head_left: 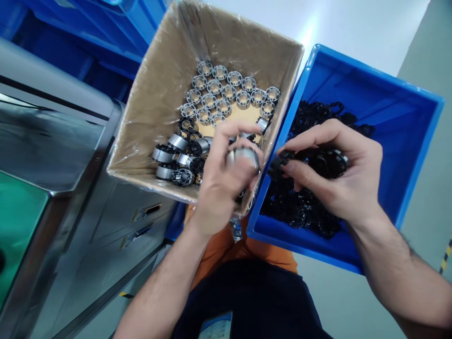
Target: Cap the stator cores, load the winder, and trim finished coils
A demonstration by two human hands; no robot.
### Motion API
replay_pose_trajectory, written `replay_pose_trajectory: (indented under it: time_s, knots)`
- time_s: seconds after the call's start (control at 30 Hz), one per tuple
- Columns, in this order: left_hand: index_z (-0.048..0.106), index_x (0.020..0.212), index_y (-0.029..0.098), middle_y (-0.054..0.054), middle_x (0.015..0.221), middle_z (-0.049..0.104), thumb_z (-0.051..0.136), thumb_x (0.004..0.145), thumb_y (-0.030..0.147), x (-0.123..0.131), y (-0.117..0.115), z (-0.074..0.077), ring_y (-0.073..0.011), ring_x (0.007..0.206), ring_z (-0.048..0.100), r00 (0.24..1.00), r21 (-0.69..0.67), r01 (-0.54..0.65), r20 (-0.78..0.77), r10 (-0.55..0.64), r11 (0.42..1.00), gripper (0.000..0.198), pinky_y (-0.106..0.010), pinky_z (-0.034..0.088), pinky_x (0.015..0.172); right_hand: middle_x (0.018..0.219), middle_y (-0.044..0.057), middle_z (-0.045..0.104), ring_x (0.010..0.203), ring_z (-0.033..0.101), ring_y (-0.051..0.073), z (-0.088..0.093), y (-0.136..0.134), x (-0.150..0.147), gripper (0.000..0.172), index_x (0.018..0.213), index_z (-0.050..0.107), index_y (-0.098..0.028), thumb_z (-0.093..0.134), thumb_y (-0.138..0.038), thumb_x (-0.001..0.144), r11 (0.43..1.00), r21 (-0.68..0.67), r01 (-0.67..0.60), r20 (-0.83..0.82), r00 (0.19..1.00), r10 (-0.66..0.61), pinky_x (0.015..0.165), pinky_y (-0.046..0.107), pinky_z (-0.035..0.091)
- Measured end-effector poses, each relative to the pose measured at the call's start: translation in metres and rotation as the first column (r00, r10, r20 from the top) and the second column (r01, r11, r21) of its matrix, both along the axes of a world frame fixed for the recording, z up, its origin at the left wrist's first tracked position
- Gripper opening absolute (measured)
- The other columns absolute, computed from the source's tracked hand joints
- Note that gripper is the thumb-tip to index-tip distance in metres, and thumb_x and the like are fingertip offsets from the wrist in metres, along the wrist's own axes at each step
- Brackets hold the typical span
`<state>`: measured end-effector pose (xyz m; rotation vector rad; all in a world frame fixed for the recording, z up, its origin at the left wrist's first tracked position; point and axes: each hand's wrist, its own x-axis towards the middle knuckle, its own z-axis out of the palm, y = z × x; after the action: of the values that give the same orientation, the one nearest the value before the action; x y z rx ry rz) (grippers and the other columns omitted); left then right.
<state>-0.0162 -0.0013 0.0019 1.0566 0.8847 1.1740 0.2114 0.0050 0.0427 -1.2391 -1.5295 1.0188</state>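
Two hands meet over the seam between a cardboard box (148, 103) and a blue bin (416, 155). The left hand (221, 188) is closed around a metal ring (243, 157), thumb and fingertips pinching its outer wall just above the box's near right corner. The right hand (339, 183) is clamped on a black plastic piece (323, 162), held over the bin's left edge, its forefinger stretched toward the ring; the two parts are near each other, but whether they touch is blurred.

The ring looks like a short steel cylinder with a slotted inner face: rigid, fairly dense for its bulk, and smooth enough on the outside to slip in dry fingers. Taking it across the outer wall, as the left hand does, seems the safest hold, since it leaves the bore free. The black piece seems light and thin, probably with some flex and small tabs that could snap, so a hold by its rim with gentle pressure suits it better than squeezing its middle.

Inside the film-lined box, bare rings (226, 92) stand in neat rows toward the far side, while rings with black inserts (176, 160) lie tumbled along the near left edge. A loose heap of black pieces (300, 212) fills the bin's floor. A grey metal cabinet (52, 141) stands left of the box.
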Motion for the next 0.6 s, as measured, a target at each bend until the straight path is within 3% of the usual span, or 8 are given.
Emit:
replay_pose_trajectory:
  time_s: [0.07,0.17,0.27,0.37,0.47,0.6]
  knots:
    - [0.073,0.151,0.04,0.001,0.098,0.076,0.078,0.115,0.068,-0.001,0.003,-0.003,-0.0167,0.065,0.066,0.985,-0.1,0.104,0.144,-0.089,0.989,0.045,-0.035,0.057,0.057,0.114,0.001,0.09,0.096,0.086,0.029,-0.001,-0.002,-0.001,0.012,0.116,0.096,-0.039,0.1,-0.036,0.105,1.0,0.011,0.013,0.003,1.0,-0.013,0.096,0.053,0.079]
    - [0.077,0.135,0.037,0.001,0.089,0.069,0.076,0.117,0.073,0.001,0.001,-0.005,-0.0132,0.056,0.061,0.984,-0.115,0.141,0.123,-0.127,0.983,0.04,-0.031,0.046,0.048,0.121,0.001,0.09,0.102,0.084,0.03,-0.005,-0.005,-0.005,0.013,0.119,0.097,-0.045,0.094,-0.037,0.109,0.999,0.048,-0.016,-0.004,1.0,0.016,0.102,0.056,0.078]
    - [0.077,0.127,0.034,-0.002,0.092,0.067,0.064,0.12,0.079,0.004,-0.006,-0.003,-0.0167,0.063,0.066,0.988,-0.138,0.127,0.101,-0.114,0.982,0.047,-0.033,0.053,0.051,0.12,0.001,0.089,0.106,0.084,0.033,-0.011,-0.008,-0.013,0.016,0.119,0.097,-0.048,0.093,-0.037,0.109,0.998,0.059,-0.01,-0.014,1.0,0.01,0.104,0.057,0.078]
    - [0.075,0.139,0.038,-0.002,0.09,0.067,0.067,0.12,0.075,0.005,-0.009,0.001,-0.0184,0.065,0.068,0.984,-0.155,0.151,0.114,-0.134,0.976,0.043,-0.034,0.059,0.054,0.117,0.001,0.088,0.104,0.086,0.03,-0.015,-0.012,-0.022,0.017,0.122,0.095,-0.044,0.092,-0.032,0.11,0.997,0.045,0.061,-0.078,0.995,-0.057,0.105,0.055,0.077]
    - [0.073,0.153,0.038,0.0,0.088,0.067,0.068,0.12,0.076,0.004,-0.009,0.005,-0.0171,0.062,0.066,0.988,-0.156,0.149,0.068,-0.14,0.976,0.051,-0.035,0.059,0.056,0.115,0.004,0.088,0.103,0.086,0.03,-0.016,-0.014,-0.026,0.011,0.118,0.095,-0.038,0.091,-0.031,0.111,0.996,0.039,0.08,-0.072,0.994,-0.077,0.102,0.056,0.077]
    - [0.075,0.154,0.036,-0.002,0.098,0.074,0.066,0.122,0.073,0.003,-0.008,0.004,-0.0158,0.067,0.067,0.982,-0.121,0.191,0.038,-0.188,0.974,0.05,-0.032,0.059,0.058,0.113,0.004,0.088,0.098,0.085,0.029,-0.018,-0.013,-0.025,0.011,0.116,0.096,-0.038,0.09,-0.03,0.111,0.992,0.096,0.077,-0.043,0.996,-0.073,0.097,0.055,0.077]
